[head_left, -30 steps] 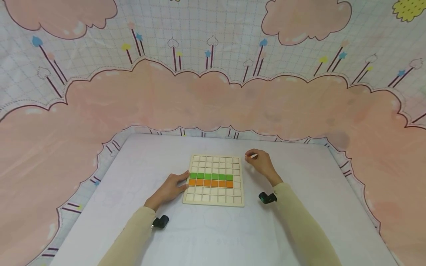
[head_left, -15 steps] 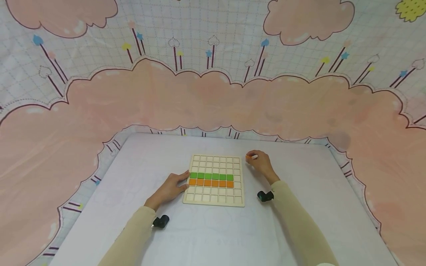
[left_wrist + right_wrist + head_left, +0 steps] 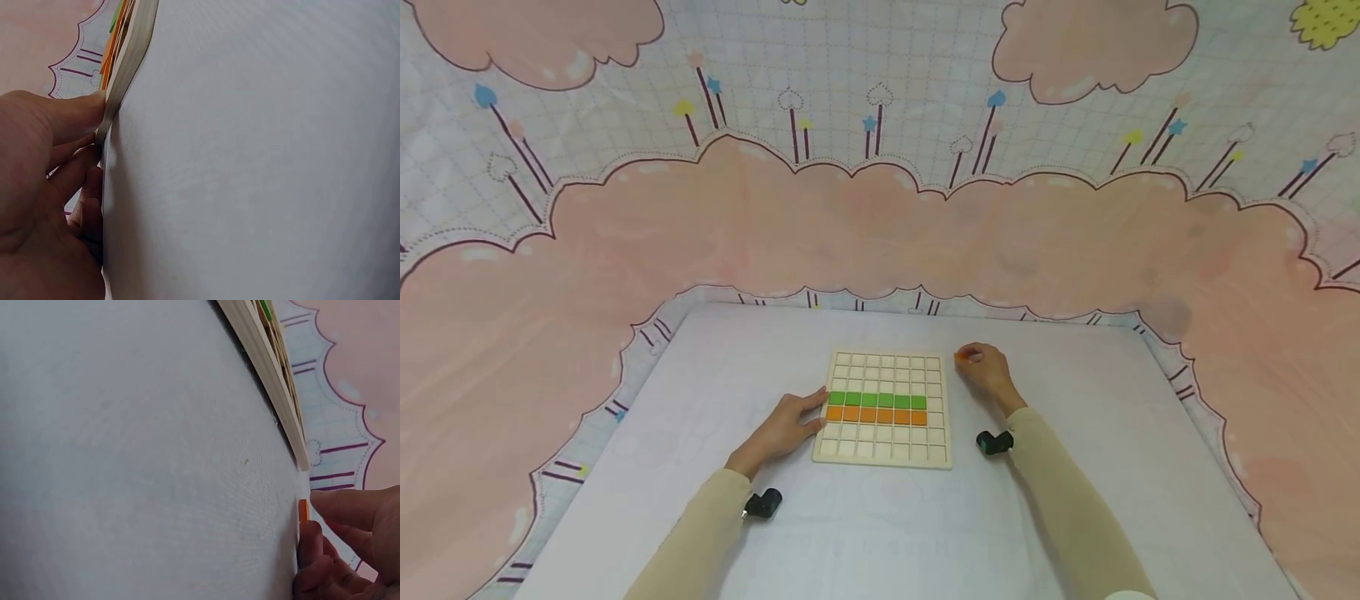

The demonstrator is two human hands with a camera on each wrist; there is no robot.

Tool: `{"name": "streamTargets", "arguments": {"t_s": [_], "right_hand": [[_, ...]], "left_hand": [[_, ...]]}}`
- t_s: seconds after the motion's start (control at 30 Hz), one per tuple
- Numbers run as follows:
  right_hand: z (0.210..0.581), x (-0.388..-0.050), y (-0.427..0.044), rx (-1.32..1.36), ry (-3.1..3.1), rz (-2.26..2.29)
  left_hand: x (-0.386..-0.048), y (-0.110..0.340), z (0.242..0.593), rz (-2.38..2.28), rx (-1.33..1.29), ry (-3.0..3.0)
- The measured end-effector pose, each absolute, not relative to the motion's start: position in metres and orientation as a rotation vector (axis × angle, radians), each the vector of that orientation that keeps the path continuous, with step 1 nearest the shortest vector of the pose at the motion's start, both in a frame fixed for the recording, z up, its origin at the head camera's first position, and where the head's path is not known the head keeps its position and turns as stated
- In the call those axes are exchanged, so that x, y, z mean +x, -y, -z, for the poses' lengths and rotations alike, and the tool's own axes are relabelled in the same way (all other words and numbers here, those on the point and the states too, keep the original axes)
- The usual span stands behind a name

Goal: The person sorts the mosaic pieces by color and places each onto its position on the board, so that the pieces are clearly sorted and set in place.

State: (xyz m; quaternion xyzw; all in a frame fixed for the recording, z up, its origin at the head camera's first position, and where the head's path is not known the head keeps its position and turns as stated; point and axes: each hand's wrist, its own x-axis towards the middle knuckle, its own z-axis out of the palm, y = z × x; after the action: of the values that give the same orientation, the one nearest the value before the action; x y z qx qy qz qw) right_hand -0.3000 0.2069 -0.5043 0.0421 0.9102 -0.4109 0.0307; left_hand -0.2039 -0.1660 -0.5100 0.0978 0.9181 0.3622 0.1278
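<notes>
A square wooden grid board point(image 3: 867, 451) lies flat in the middle of the head view. A row of green tiles point(image 3: 869, 400) crosses it, with a row of orange tiles point(image 3: 868, 414) directly below. The left hand point(image 3: 781, 426) rests against the board's left edge, thumb and forefinger spread and touching the rim. Right of the board's far corner, the right hand point(image 3: 989, 372) pinches a loose orange tile point(image 3: 959, 357) at its fingertips. In the right wrist view, this tile's edge point(image 3: 304, 510) shows between thumb and a bent finger, low over the tabletop.
White cloth point(image 3: 880, 533) covers the table. Behind it hangs a pink and white patterned backdrop point(image 3: 880, 225). Each wrist wears a small black camera, one on the left point(image 3: 763, 503) and one on the right point(image 3: 995, 442).
More of the loose orange tile shows than a second ago as the right fingers shift on it. The right hand has moved slightly toward the body. The left hand and board stay put.
</notes>
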Motion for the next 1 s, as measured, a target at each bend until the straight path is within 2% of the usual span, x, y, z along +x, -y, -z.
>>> {"name": "streamTargets", "arguments": {"t_s": [0.5, 1.0], "right_hand": [[0.5057, -0.3062, -0.2097, 0.206, -2.791, 1.188], [0.5022, -0.3013, -0.2102, 0.264, -2.728, 1.4]], "left_hand": [[-0.2046, 0.1636, 0.5106, -1.07, 0.308, -2.667], [-0.202, 0.163, 0.5082, -1.061, 0.245, -2.668]]}}
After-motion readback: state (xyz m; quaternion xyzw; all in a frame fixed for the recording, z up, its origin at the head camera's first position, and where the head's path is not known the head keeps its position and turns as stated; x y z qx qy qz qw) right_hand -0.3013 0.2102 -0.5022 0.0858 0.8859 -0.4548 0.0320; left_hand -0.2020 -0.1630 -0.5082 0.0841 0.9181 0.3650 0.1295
